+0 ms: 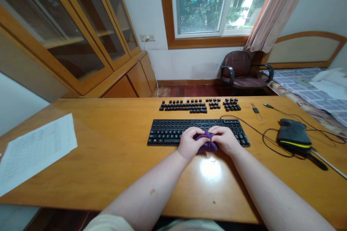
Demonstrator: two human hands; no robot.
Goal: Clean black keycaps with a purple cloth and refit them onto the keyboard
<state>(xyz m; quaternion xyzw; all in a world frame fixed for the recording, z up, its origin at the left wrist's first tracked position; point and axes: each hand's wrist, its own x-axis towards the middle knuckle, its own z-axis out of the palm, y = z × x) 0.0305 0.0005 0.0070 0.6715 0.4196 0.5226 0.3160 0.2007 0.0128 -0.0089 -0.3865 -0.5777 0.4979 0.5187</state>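
A purple cloth (208,145) is bunched between my two hands, above the front edge of a black keyboard (165,132) lying on the desk. My left hand (193,140) pinches the cloth from the left, thumb and fingers closed. From the other side my right hand (222,139) grips it the same way, the fingertips of both hands nearly meeting. Something small may be inside the cloth, but I cannot make it out. The hands hide part of the keyboard's right half. Beyond the keyboard, loose black keycaps (183,107) stand in rows grouped like a keyboard layout.
A keycap puller (255,110) lies at the back right. Near the right edge are a grey and black brush-like item (294,135) with yellow trim and a looping black cable (262,139). Printed papers (40,148) lie at the left. A chair (238,68) stands beyond the desk.
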